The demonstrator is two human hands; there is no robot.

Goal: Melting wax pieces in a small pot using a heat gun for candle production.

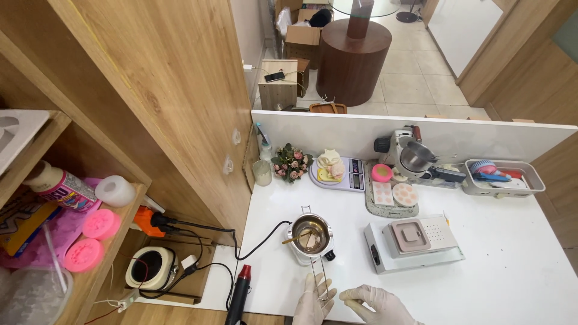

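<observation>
Gloved left hand (313,301), fingers closed around long wire handle (321,274) of small steel melting pot (310,236), gloved right hand (376,303) resting on white surface (500,271), fingers loosely curled, empty

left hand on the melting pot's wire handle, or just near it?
Touching. The head view shows the gloved left hand with fingers wrapped around the wire handle of the small metal melting pot; no gap shows.

The bottom edge cuts off both gloved hands (346,304) and the heat gun (239,298).
</observation>
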